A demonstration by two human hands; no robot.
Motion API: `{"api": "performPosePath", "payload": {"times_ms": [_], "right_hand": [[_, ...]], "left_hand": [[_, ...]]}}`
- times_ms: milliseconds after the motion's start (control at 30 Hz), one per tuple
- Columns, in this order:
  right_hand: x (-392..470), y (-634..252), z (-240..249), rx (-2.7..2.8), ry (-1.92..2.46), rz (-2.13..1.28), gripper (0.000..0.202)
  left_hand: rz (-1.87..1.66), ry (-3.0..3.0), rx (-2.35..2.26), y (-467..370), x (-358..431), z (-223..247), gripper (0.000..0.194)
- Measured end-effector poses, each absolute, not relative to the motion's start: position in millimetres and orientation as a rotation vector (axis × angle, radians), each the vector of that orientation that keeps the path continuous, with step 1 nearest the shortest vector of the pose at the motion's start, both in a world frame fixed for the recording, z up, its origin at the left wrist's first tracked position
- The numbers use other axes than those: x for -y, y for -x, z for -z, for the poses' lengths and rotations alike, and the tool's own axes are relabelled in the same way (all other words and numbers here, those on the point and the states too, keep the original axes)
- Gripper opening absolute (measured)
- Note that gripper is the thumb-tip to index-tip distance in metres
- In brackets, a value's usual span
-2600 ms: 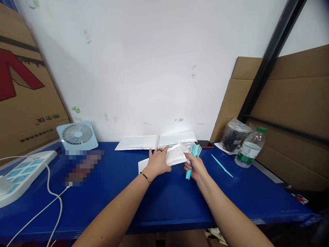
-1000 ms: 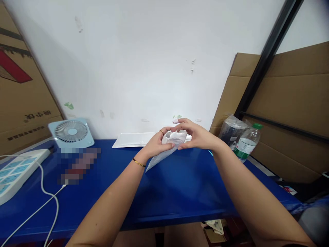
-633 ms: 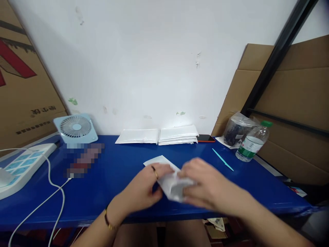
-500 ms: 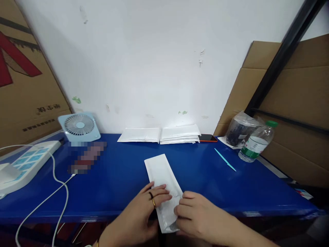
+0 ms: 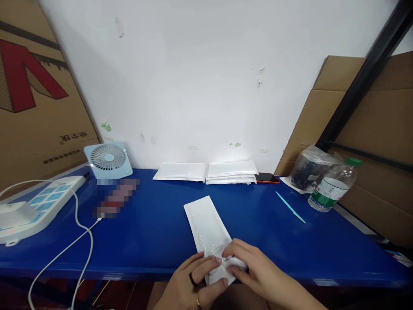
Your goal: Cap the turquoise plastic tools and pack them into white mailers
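Observation:
A white padded envelope lies slantwise at the front of the blue table, its near end hanging over the edge and crumpled between my hands. My left hand, with a dark ring and a gold ring, grips its lower left part, fingers on top. My right hand pinches the near right corner, where the material is bunched and folded. The fingers partly cover that end.
Along the wall are a single white envelope, a stack of envelopes and a phone. A turquoise plastic knife, bottle and bagged dark item stand right; a fan, power strip and cable left.
My right hand has shifted its grip, and the envelope's near end is now folded up and crumpled. My left hand has slid lower on it. The view has shifted slightly left.

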State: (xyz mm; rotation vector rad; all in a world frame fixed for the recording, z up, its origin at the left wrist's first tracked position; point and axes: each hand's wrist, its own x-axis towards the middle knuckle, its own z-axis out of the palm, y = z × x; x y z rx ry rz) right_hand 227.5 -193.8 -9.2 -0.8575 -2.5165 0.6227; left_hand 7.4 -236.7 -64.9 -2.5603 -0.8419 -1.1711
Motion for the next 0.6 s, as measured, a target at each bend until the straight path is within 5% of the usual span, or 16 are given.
{"api": "performPosePath", "payload": {"times_ms": [267, 400, 600], "right_hand": [[198.5, -217.7, -10.9, 2.485, 0.563, 0.399, 0.020], [165.9, -212.7, -51.4, 2.460, 0.795, 0.096, 0.011], [56.4, -170.1, -103.6, 1.844, 0.856, -0.536, 0.025]], "left_hand": [[1.325, 2.614, 0.992, -14.4, 216.8, 19.6, 0.024], [1.575, 2.348, 1.197, -7.6, 209.3, -4.3, 0.028], [1.716, 2.370, 1.200, 7.9, 199.6, 7.1, 0.017]]}}
